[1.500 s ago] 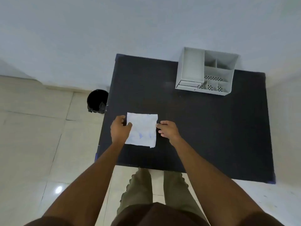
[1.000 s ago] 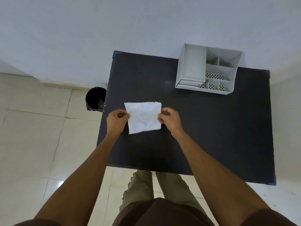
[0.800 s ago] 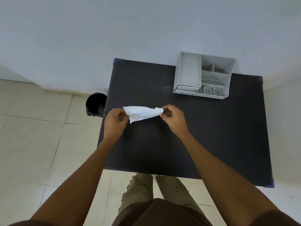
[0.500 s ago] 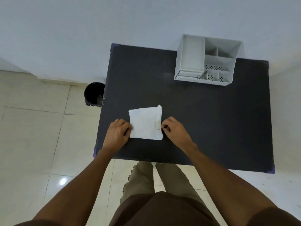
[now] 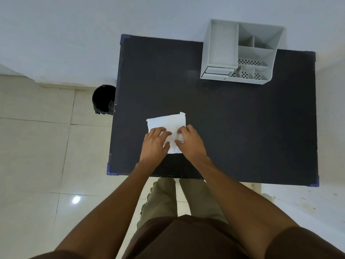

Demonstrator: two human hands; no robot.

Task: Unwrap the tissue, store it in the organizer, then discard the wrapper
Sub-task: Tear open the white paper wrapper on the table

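A white tissue packet [image 5: 166, 122] lies flat on a black desk [image 5: 242, 128], a little left of the frame's centre and near the desk's lower edge. Both hands rest on its lower half: the left hand [image 5: 155, 144] lies flat with fingers spread, open, while the right hand [image 5: 190, 142] has its fingertips curled onto the packet's right side; whether it pinches the wrapper cannot be told. A grey organizer [image 5: 240, 51] stands at the desk's upper right. A black bin [image 5: 103, 99] sits on the floor, beside the desk's left edge.
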